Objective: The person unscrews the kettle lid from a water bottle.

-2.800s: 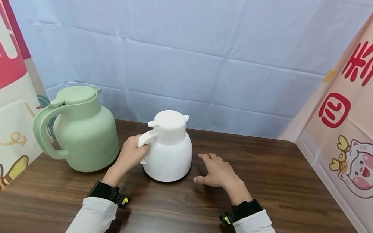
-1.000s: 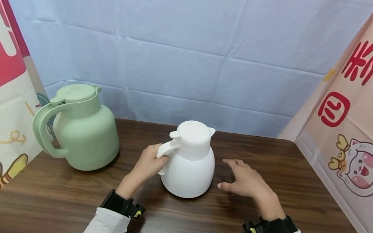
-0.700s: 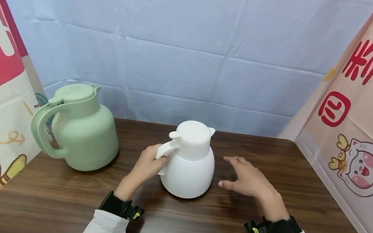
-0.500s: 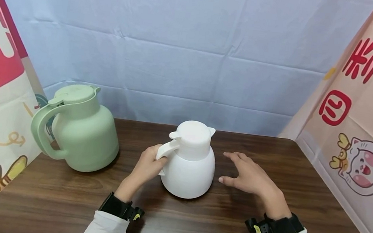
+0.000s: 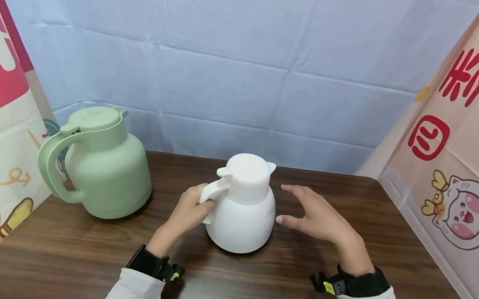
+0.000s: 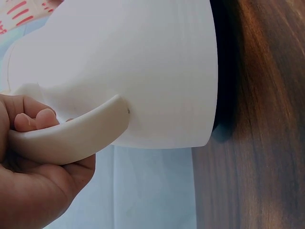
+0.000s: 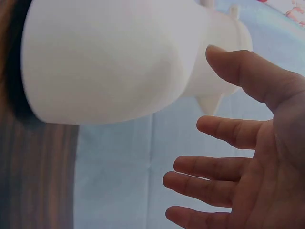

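Observation:
A white thermos jug [image 5: 241, 222] stands upright on the wooden table, its spout turned to the right and back. My left hand [image 5: 187, 212] grips its handle; in the left wrist view the fingers curl round the white handle [image 6: 71, 138]. Just right of the jug is my right hand [image 5: 321, 217], its thumb and fingers spread towards the jug's side. The right wrist view has the jug's body [image 7: 105, 62] and spout [image 7: 208, 104] close to the extended fingers, with a gap between them. The jug's lid [image 5: 250, 167] is down.
A larger green thermos jug [image 5: 107, 170] stands at the left, its handle pointing left. The wooden table [image 5: 252, 290] ends at a pale blue cloth backdrop [image 5: 230, 62]. Printed cloths hang on both sides.
The white jug, held by the left hand, has moved right and nearer over the last few seconds. The right hand also shifted right, then lately came slightly closer to the jug.

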`<state>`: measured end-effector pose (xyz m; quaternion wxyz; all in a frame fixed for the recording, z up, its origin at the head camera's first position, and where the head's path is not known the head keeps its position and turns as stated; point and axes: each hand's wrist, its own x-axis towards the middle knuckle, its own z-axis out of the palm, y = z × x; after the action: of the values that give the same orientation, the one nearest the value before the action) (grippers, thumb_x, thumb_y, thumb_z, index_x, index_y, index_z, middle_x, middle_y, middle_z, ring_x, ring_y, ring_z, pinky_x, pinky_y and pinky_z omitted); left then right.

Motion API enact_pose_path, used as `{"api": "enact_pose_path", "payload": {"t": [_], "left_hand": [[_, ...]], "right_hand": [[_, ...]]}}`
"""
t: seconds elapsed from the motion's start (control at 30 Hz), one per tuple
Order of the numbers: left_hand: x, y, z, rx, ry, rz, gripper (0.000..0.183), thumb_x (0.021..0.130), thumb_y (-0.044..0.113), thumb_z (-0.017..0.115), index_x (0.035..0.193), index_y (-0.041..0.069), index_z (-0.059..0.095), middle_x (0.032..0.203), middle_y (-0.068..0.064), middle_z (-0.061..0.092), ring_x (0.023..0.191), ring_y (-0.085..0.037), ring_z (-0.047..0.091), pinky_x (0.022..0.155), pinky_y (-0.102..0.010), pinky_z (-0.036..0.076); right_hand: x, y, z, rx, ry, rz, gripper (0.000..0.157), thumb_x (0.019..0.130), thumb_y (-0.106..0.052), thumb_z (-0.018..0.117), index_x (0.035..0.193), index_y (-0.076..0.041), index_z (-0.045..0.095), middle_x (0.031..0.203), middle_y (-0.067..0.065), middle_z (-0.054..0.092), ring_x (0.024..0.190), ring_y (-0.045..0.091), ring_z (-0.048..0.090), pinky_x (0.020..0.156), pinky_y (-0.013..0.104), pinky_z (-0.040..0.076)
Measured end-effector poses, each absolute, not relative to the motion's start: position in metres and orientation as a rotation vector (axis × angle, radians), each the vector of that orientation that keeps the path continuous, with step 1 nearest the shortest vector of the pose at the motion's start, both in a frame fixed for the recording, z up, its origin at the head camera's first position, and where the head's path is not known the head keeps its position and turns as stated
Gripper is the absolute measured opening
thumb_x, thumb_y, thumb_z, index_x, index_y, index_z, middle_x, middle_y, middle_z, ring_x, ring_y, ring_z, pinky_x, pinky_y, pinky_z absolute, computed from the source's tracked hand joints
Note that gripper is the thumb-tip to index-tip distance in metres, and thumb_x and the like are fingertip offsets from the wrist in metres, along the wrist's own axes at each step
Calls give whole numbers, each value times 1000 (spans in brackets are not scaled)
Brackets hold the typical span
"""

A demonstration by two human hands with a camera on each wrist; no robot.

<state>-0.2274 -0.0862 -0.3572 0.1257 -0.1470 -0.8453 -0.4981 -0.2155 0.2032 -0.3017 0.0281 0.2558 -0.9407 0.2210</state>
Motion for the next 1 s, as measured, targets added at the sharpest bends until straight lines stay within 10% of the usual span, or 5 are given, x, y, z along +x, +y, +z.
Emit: {"api": "enact_pose_path", "payload": {"t": [1.0], "left_hand": [[-228, -86, -357, -429, -2470, -1462, 14, 75, 2, 54, 85, 8, 61, 72, -5, 60, 63, -18, 54, 53, -36, 48]], "right_hand": [[-228, 150, -267, 918, -2631, 697, 66, 79, -46, 64, 131, -10, 46, 133, 13, 44, 121, 25, 37, 92, 54, 38]]}}
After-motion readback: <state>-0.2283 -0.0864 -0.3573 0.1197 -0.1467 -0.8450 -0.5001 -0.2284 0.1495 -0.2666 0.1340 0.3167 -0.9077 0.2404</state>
